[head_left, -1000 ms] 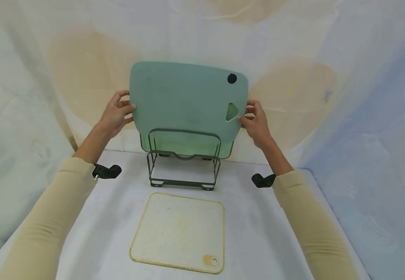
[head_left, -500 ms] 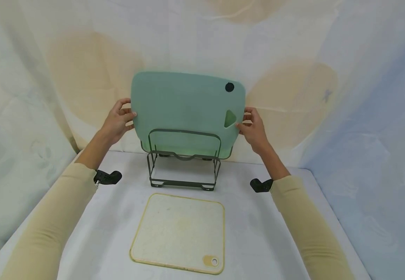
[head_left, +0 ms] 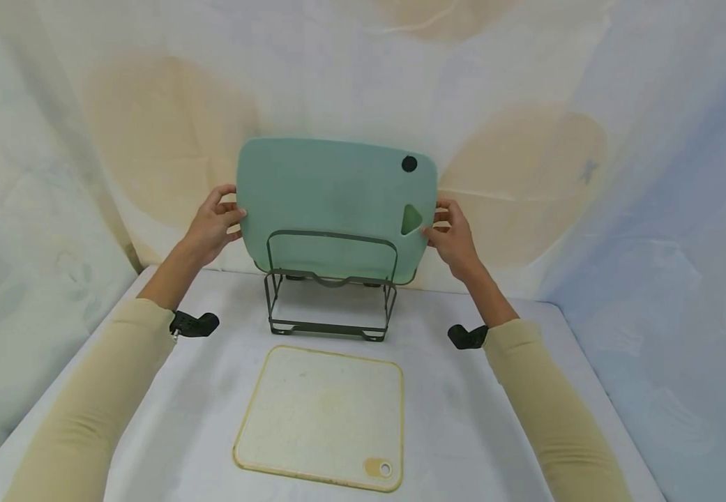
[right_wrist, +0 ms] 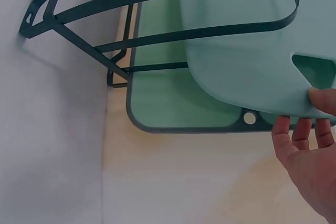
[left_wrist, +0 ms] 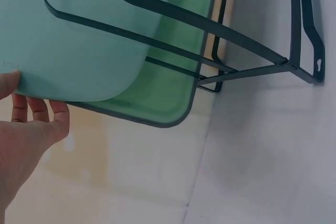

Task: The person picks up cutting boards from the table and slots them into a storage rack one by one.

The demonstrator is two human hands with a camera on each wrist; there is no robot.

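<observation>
Left hand (head_left: 212, 222), at 9 o'clock of board (head_left: 331, 202): pinching its edge. Board upright, lowering into rack (head_left: 330, 286), in front of a darker green board (left_wrist: 157, 93). Right hand (head_left: 457, 233), at 3 o'clock: pinching opposite edge. Risk, judged: snagging on rack wire, tipping rack. Embossed mark near left thumb, unreadable.

White cloth-covered table (head_left: 475, 425), bounded at the back and sides by draped, pale patterned sheets. Near its front centre a cream cutting board (head_left: 321, 415) with a yellow rim lies flat on the cloth, its hanging hole at the near right corner. Just behind it, close to the back drape, a dark wire rack (head_left: 330, 296) stands upright on the table, apart from the cream board. In the wrist views the rack's foot (left_wrist: 307, 51) rests directly on the cloth.
</observation>
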